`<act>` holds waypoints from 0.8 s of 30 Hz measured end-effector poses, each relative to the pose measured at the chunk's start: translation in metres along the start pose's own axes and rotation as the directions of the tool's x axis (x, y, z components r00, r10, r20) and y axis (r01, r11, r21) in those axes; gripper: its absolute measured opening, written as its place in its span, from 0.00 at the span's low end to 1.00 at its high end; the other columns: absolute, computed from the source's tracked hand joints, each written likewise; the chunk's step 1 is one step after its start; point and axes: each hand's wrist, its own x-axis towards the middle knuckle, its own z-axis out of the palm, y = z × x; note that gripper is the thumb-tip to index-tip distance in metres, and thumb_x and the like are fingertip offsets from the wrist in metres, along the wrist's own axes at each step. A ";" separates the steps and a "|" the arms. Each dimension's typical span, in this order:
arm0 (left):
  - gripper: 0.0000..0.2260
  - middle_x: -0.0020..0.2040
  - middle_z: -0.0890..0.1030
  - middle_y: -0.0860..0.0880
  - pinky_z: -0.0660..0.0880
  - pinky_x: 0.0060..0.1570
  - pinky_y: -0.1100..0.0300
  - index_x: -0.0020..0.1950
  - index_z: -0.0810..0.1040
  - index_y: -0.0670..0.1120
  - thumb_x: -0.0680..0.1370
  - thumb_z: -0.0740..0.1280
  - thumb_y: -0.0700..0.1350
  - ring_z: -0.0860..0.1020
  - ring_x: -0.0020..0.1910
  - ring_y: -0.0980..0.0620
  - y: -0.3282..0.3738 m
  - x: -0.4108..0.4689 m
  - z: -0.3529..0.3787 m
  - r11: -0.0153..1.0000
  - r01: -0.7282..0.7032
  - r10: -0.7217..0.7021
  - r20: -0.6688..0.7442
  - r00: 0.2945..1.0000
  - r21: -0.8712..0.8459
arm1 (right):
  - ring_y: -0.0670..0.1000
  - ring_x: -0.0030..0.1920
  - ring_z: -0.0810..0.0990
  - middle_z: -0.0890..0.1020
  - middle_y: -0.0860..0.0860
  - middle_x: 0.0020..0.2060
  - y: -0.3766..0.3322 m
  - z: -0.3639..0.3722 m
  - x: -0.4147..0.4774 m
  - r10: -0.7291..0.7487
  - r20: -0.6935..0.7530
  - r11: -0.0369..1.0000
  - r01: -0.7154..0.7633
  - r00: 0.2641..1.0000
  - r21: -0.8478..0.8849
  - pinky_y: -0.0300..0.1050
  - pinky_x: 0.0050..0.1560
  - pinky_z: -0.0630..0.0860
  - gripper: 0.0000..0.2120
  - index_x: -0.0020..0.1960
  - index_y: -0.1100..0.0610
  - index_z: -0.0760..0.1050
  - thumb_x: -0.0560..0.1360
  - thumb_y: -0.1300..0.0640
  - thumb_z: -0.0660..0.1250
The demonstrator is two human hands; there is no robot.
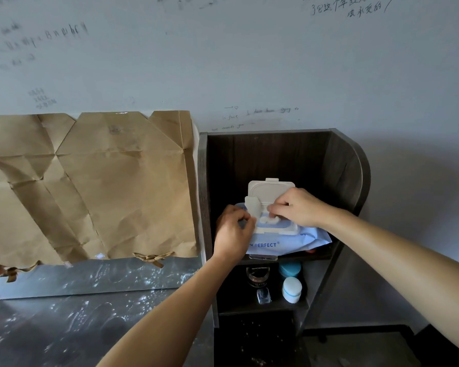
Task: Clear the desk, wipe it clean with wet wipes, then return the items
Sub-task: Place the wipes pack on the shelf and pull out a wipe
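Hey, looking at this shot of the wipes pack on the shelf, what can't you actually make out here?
Head view only:
- Whether a wipe is pinched: the right hand covers the opening of the wipes pack.
- The pack's brand name: the left hand hides its start.
- The red item beneath the pack: mostly covered by it.
- Labels on the small jars on the lower shelf: too small and dim.
- Handwriting on the wall: faint, partly blurred.

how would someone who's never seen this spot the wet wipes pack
Find the dark wooden shelf unit right of the brown paper on the wall. On its top shelf lies the wet wipes pack: soft, pale blue, with an open cream flip lid, unlike the small jars below.
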 end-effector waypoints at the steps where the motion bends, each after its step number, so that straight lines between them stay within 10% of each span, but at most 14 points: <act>1: 0.07 0.47 0.75 0.47 0.65 0.40 0.75 0.39 0.79 0.39 0.75 0.68 0.41 0.73 0.43 0.55 0.000 0.000 0.000 1.000 -0.001 0.001 -0.003 1.000 0.003 | 0.46 0.34 0.76 0.82 0.50 0.31 0.000 -0.001 0.001 0.003 0.009 1.000 -0.003 1.000 -0.022 0.45 0.35 0.73 0.09 0.37 0.55 0.83 0.73 0.52 0.69; 6: 0.07 0.47 0.75 0.47 0.64 0.40 0.74 0.39 0.79 0.39 0.75 0.68 0.41 0.73 0.43 0.54 -0.001 -0.003 0.001 1.000 0.004 -0.004 0.004 1.000 0.020 | 0.42 0.33 0.77 0.83 0.45 0.32 -0.011 -0.004 0.000 0.035 0.172 0.998 -0.026 0.984 -0.054 0.38 0.34 0.73 0.03 0.37 0.55 0.83 0.66 0.61 0.72; 16: 0.07 0.45 0.75 0.48 0.65 0.39 0.75 0.38 0.78 0.40 0.75 0.68 0.41 0.72 0.41 0.55 -0.001 -0.002 0.001 0.999 -0.003 0.003 -0.003 1.000 0.033 | 0.50 0.39 0.79 0.82 0.48 0.37 -0.009 0.010 0.004 0.137 -0.030 0.977 -0.140 0.990 -0.163 0.53 0.44 0.80 0.03 0.38 0.53 0.81 0.70 0.57 0.69; 24: 0.08 0.44 0.74 0.49 0.64 0.37 0.75 0.36 0.76 0.42 0.75 0.68 0.40 0.71 0.37 0.60 0.003 -0.002 0.000 1.000 -0.005 0.006 -0.017 1.000 0.017 | 0.52 0.45 0.79 0.82 0.57 0.43 -0.009 0.000 -0.004 0.211 -0.035 0.924 -0.188 0.977 0.332 0.46 0.48 0.75 0.05 0.41 0.61 0.79 0.74 0.62 0.66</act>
